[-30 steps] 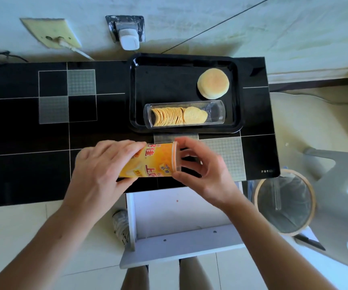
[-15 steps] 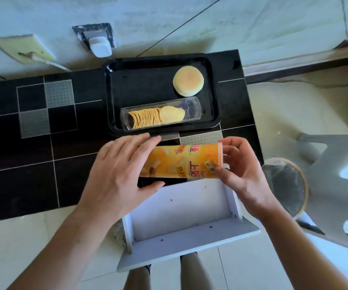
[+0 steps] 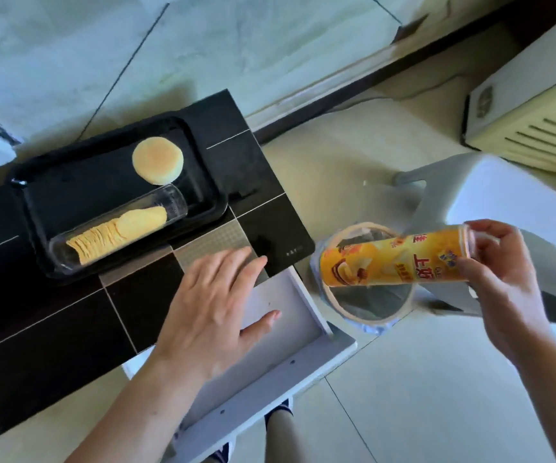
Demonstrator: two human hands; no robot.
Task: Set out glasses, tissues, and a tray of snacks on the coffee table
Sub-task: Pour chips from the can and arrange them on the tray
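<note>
Table edge: the black tiled coffee table ends at a corner near the middle of the view; pale floor tiles lie to its right.
Drawer: a white drawer stands pulled out from the table's near side, its front panel jutting toward the person's legs.
Open room: bare tabletop lies left of and below the tray; floor shows between the drawer and the bin.
Tray: a black tray sits on the table's far right part, its near rim just inside the grey patterned tile.
Snacks: a clear plastic sleeve of stacked crisps lies slantwise along the tray's near side; a round pale cake lies beyond it, apart from the sleeve.
Left hand: the left hand is spread flat with straight fingers over the table's near edge and the drawer, holding nothing; whether it touches the surface I cannot tell.
Right hand: the right hand grips the lid end of the orange crisp can, fingers curled round it.
Can: it lies level in the air, over the round bin beside the table corner.
Stool: a white plastic stool stands just behind the bin.
</note>
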